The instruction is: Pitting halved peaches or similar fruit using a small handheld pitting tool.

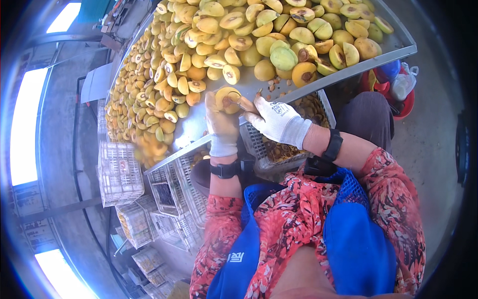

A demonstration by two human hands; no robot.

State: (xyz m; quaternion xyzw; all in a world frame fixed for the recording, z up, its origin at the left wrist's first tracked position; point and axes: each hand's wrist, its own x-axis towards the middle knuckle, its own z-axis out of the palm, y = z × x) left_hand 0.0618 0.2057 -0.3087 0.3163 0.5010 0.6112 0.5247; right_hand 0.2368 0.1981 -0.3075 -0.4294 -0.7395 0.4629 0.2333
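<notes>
My left hand [223, 121], in a stained work glove, holds a halved yellow stone fruit [227, 100] with its cut face up. My right hand [272, 119], in a white glove, grips the wooden handle of a small tool [248, 105]; the tool's tip touches the brown middle of the fruit half. Both hands are over the near edge of a metal-rimmed table [354, 67]. Beyond them lies a large heap of halved yellow and green fruit [209, 26]. A few brown stones [272, 88] lie on the metal surface beside my right hand.
Below the table edge stands a plastic crate [257, 144] with fruit scraps [280, 149]. More white crates [121, 172] are stacked at the left, close to the heap. A red basin [407, 106] with bags stands on the floor at the right. My knees are under the table's edge.
</notes>
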